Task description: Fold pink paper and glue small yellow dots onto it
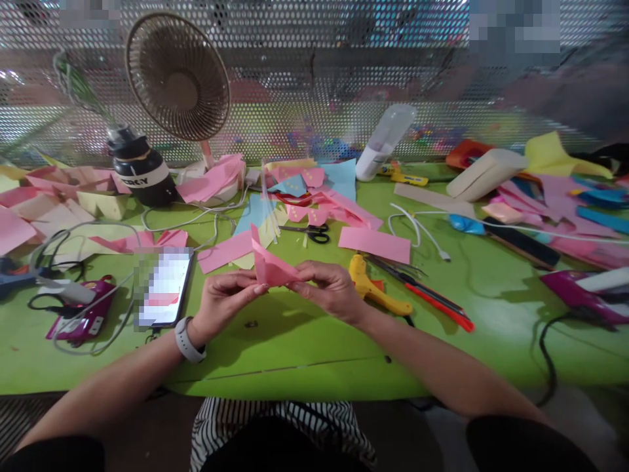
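A folded piece of pink paper [274, 265] is held up between my two hands, over the green table near its front edge. My left hand [228, 295] pinches its left lower corner between thumb and fingers. On the other side, my right hand [329, 288] grips the right end of the paper. Just behind it lie a flat pink strip [227, 252] and another pink strip [375, 244]. Black-handled scissors [317, 233] rest farther back. A yellow glue gun [376, 288] lies right beside my right hand.
On the green table [295, 373], a phone [164, 288] lies left, near a purple power strip [86, 314]. A red-and-black cutter [437, 298] is to the right. A fan [179, 78], a black jar [142, 172] and a clear bottle [386, 141] stand behind. Cables and paper scraps spread across both sides.
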`<state>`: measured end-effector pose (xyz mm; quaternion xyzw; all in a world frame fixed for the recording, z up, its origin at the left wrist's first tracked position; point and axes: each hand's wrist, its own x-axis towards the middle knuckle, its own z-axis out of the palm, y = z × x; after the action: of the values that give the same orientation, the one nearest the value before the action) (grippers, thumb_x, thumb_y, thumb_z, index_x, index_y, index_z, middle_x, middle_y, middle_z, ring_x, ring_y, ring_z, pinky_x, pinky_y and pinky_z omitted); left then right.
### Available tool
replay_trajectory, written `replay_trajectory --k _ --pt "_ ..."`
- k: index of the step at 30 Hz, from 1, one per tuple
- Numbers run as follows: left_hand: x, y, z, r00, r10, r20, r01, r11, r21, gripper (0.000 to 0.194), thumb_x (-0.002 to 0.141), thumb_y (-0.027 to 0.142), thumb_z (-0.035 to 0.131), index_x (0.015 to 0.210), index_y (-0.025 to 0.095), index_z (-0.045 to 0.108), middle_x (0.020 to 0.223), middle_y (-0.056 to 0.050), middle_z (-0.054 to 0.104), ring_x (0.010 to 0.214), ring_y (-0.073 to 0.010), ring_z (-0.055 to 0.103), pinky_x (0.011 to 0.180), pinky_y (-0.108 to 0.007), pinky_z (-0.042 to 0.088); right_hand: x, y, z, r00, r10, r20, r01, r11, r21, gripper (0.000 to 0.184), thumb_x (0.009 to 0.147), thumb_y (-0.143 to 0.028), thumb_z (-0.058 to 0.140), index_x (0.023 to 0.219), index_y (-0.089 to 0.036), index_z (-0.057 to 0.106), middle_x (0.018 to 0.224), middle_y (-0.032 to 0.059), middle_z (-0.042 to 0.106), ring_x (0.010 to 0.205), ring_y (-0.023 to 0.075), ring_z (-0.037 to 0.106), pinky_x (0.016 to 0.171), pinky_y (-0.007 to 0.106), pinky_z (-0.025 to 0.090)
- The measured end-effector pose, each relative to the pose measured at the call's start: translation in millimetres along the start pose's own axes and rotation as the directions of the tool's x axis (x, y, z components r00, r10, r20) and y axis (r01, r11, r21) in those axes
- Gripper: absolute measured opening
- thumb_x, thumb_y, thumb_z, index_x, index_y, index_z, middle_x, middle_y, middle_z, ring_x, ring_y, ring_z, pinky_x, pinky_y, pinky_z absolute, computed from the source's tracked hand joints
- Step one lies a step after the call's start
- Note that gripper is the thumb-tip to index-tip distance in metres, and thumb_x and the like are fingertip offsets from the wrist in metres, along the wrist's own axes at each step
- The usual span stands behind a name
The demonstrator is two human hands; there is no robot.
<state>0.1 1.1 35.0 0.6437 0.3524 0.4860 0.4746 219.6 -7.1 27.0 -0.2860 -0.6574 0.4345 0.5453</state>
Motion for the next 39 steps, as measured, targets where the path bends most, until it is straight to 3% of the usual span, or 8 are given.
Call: replay_trajectory --k 5,12,17,24,29,33,39 --pt "-2 -3 1.9 0.994 -0.093 -0.057 0.090 0.994 -0.058 0.027 0.073 0.036 0.083 0.074 0.017 0.064 0.070 -0.003 0.074 0.063 -0.0151 0.072 0.060 -0.024 0.062 -2 -2 1 0.997 0.079 0.006 -0.079 0.997 -0.025 0.002 0.081 -0.023 0.075 0.082 -0.021 0.075 0.076 0.0011 0.073 0.066 0.0115 0.064 0.056 0.024 0.052" --pt "0 -5 5.2 0.986 -0.155 0.059 0.165 0.938 -0.305 0.048 0.076 0.024 0.082 0.116 0.018 0.056 0.087 -0.005 0.079 0.081 -0.0167 0.076 0.074 -0.022 0.063 -2 -2 2 0.996 0.092 -0.014 -0.092 0.995 -0.029 0.010 0.084 -0.029 0.072 0.080 -0.020 0.070 0.072 0.0000 0.069 0.064 0.0113 0.061 0.058 0.025 0.053" --pt "0 -10 5.0 0.959 -0.275 0.073 0.282 0.889 -0.361 0.036 0.074 0.023 0.083 0.105 0.014 0.067 0.092 -0.007 0.079 0.087 -0.0214 0.076 0.070 -0.025 0.065 -5 -3 3 0.979 0.200 -0.045 -0.203 0.976 -0.074 0.018 0.083 -0.038 0.072 0.082 -0.020 0.066 0.075 0.0011 0.068 0.068 0.0136 0.063 0.061 0.028 0.055" --pt "3 -9 6.3 0.915 -0.389 0.110 0.400 0.836 -0.376 0.030 0.070 0.024 0.086 0.095 0.015 0.071 0.089 -0.005 0.078 0.081 -0.0175 0.075 0.067 -0.023 0.064 -4 -4 1 0.932 0.348 -0.100 -0.350 0.937 -0.007 0.039 0.078 -0.038 0.076 0.110 -0.021 0.060 0.094 0.0041 0.069 0.086 0.0163 0.066 0.076 0.031 0.054" --pt "1 -8 10.8 0.849 -0.462 0.258 0.526 0.788 -0.320 0.027 0.068 0.023 0.086 0.089 0.014 0.072 0.080 -0.004 0.078 0.072 -0.0136 0.074 0.064 -0.019 0.061 5 -6 -5 0.892 0.451 0.017 -0.451 0.891 0.058 0.033 0.085 -0.049 0.064 0.099 -0.020 0.069 0.100 0.0078 0.069 0.093 0.0182 0.064 0.082 0.034 0.052" --pt "-3 -7 15.2 0.783 -0.480 0.396 0.592 0.771 -0.235 0.022 0.070 0.019 0.083 0.090 0.014 0.073 0.080 -0.005 0.078 0.066 -0.0104 0.072 0.061 -0.016 0.057 7 -7 -2 0.874 0.484 0.037 -0.485 0.874 0.034 0.029 0.079 -0.046 0.072 0.089 -0.019 0.071 0.089 0.0052 0.069 0.081 0.0155 0.061 0.074 0.031 0.049" --pt "-5 -6 17.0 0.768 -0.489 0.413 0.594 0.785 -0.176 0.022 0.070 0.020 0.082 0.089 0.014 0.072 0.082 -0.006 0.078 0.067 -0.0103 0.072 0.062 -0.017 0.056 6 -7 5 0.893 0.449 -0.025 -0.450 0.893 -0.012 0.024 0.075 -0.042 0.075 0.077 -0.018 0.072 0.076 0.0014 0.067 0.070 0.0133 0.055 0.065 0.029 0.043"
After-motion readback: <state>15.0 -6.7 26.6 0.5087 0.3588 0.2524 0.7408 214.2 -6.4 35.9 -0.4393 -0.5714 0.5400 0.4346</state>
